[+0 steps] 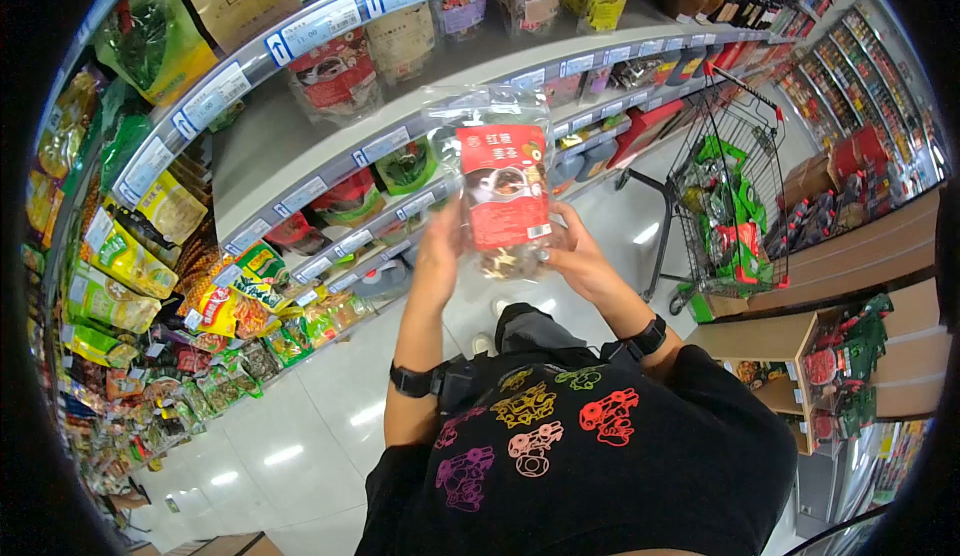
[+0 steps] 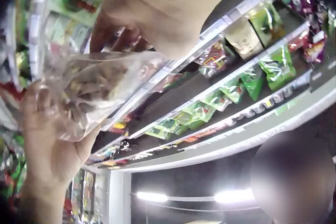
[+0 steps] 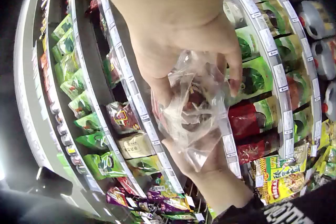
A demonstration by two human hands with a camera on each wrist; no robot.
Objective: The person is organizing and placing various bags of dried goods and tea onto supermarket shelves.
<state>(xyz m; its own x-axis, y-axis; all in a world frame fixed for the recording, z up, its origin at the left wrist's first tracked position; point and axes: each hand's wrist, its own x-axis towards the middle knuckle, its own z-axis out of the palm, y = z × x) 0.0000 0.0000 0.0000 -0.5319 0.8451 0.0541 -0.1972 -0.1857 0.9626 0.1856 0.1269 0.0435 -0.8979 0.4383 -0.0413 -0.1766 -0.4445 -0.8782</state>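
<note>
A clear plastic pouch of tea (image 1: 503, 181) with a red front label is held upright in front of the shelves in the head view. My left hand (image 1: 436, 256) grips its left edge, and my right hand (image 1: 582, 258) grips the lower right corner with the thumb over the front. From the left wrist, the pouch's transparent back (image 2: 100, 85) shows crumpled film with dark pieces inside. The right wrist view has the see-through pouch (image 3: 194, 106) between both hands, its label mostly hidden.
Curved store shelves (image 1: 330, 146) with price tags and bagged goods run along the left and front. A wire shopping cart (image 1: 725, 196) holding green packages stands at the right. Below it is a wooden display stand (image 1: 760, 341). Pale tiled floor (image 1: 310, 436) lies underfoot.
</note>
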